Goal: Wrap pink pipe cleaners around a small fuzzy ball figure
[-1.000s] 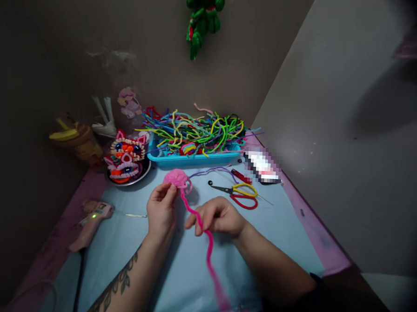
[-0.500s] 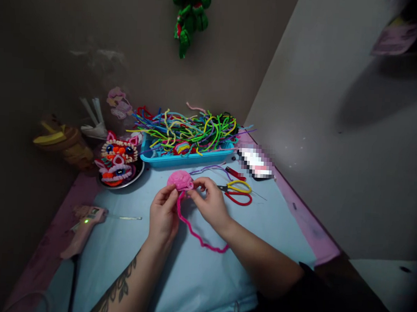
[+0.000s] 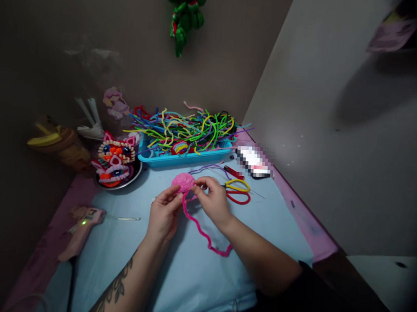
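Observation:
A round, light-pink piece [image 3: 182, 181], coiled like chenille stem or yarn, is held up over the middle of the table. My left hand [image 3: 164, 212] pinches its lower left edge between thumb and fingers. At its right edge my right hand [image 3: 213, 198] is closed, with thumb and forefinger pressed together there; exactly what lies between those fingertips is hidden. A darker pink fuzzy strand [image 3: 199, 227] hangs from the piece and curves down to the right, passing beneath my right forearm.
Behind my hands stands a blue tray [image 3: 183, 160] heaped with coloured pipe cleaners. Scissors [image 3: 237, 198], a red lighter-like item [image 3: 233, 172] and a phone [image 3: 252, 160] lie right. To the left are a glue gun [image 3: 80, 235], a hooked tool [image 3: 126, 218] and a bowl [image 3: 137, 173] holding fuzzy animal heads.
The pink piece has turned in my fingers and now shows a rounder face. It sits slightly further right, and the strand hangs a little lower. The whole view has shifted slightly.

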A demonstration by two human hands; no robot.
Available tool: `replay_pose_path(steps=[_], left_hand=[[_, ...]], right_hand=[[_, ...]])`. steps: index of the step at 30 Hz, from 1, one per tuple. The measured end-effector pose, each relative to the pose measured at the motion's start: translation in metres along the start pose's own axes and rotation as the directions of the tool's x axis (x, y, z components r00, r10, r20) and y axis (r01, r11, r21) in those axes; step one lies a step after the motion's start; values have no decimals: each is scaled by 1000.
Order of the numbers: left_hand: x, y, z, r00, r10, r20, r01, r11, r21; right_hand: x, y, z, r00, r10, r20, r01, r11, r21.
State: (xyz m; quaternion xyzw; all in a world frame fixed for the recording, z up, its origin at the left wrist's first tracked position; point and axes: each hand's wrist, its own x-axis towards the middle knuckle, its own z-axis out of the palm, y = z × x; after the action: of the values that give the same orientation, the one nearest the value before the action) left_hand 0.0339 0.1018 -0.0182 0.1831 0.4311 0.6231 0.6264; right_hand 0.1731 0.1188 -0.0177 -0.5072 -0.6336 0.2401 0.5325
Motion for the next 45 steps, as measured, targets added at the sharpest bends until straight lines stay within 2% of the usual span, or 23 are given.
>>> replay_pose_path(steps=[8,13,15,18,21,24,27,29,32,35,37,39,40,42,45], left_hand=[[0,-2,0,999,27,-23,-27,999,-17],[-2,-2,2,999,40,-12,-40,999,-28],[-2,-2,3,999,37,-10,-37,999,-30],[-1,-2,3,1000,18,-19,-19,999,-29],[-1,-2,2,1000,6,-19,-6,1000,-10],[-1,-3,1,1000,-1,-12,1,1000,15],[0,-2,0,1000,-2,-18,2,1000,19],[1,-1,0,999,18,-43,-18,1000,1],[3,0,1,994,54,-94,-56,998,-26],[3,-2,0,991,87,-102,-89,996,-15],[3,-4,0,991,101,-88,-100,995,9],[3,-6,-1,993,90,-78,-88,996,29],[3,-6,-1,994,77,-76,-75,997,29],[3,-6,-1,996,45,-75,-44,999,13],[4,-4,0,998,14,-61,-14,1000,-9]], right_hand=[[-4,2,2,999,26,-45,-26,1000,-13],[-6,-2,1,997,-52,-52,48,996,-80],[-6,-3,1,998,-49,-48,45,996,-79],[-6,0,3,999,34,-38,-34,999,5],[-6,6,8,990,141,21,-142,983,117],[-6,11,12,971,225,76,-238,939,248],[-6,12,13,961,251,114,-275,898,342],[-5,10,10,972,214,99,-234,927,294],[-5,1,5,996,87,34,-91,977,190],[-6,-10,2,990,-30,137,-5,969,248],[-6,-14,2,972,-43,229,-31,951,309],[-3,-10,2,976,54,213,-135,914,383],[0,-6,2,976,136,168,-198,875,442],[7,5,1,946,318,68,-297,758,581],[15,18,-1,897,426,115,-383,622,683]])
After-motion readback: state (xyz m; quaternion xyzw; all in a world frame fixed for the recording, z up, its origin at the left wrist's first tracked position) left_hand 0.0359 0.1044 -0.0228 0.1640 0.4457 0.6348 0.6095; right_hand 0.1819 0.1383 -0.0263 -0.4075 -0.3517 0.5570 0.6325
